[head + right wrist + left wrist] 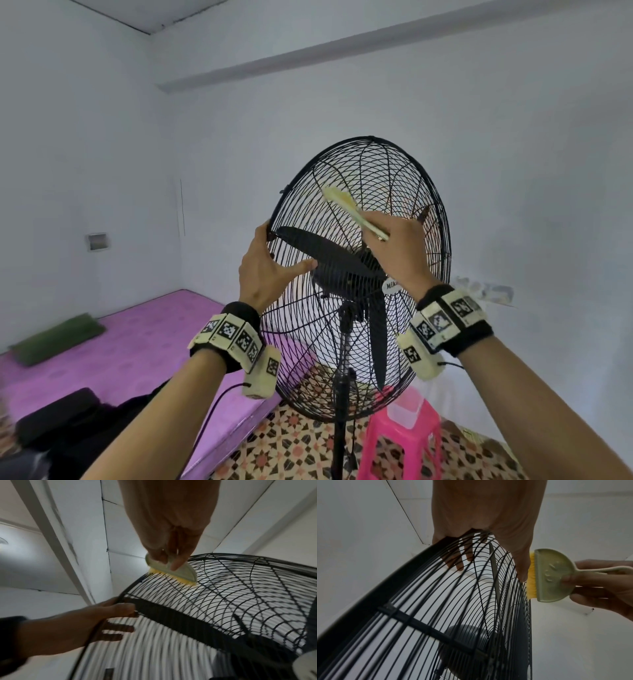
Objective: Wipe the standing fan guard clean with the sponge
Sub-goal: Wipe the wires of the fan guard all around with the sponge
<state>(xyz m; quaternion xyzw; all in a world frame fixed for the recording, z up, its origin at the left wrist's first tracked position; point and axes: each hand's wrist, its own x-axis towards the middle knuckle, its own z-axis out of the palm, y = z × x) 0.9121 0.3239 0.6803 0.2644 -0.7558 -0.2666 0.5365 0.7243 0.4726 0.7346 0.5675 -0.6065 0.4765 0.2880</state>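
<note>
The fan guard [359, 274], a black wire cage round the dark blades [329, 253], stands on its pole directly ahead of both hands, tilted slightly back. Against its upper front wires, just beyond the right hand [397, 250], lies the cleaning tool [352, 209]. The task names a sponge, yet the wrist views show a pale green, half-round head on a thin handle with a yellow fringe [531, 577] that looks more like bristles; which it is cannot be settled. The fringe touches the wires edge-on, presumably so that it reaches between them.

The right hand is closed round the handle, thumb and fingers [176, 562] pressing the head flat, apparently to keep pressure on the guard. The left hand [267, 270] grasps the guard's left rim: its fingers [458, 561] hook behind the wires and the thumb lies across the front, likely bracing the cage against the push of the wiping stroke.

Below the left forearm lies a purple mattress [137, 342]; below the right, a pink stool [400, 442] on patterned flooring.
</note>
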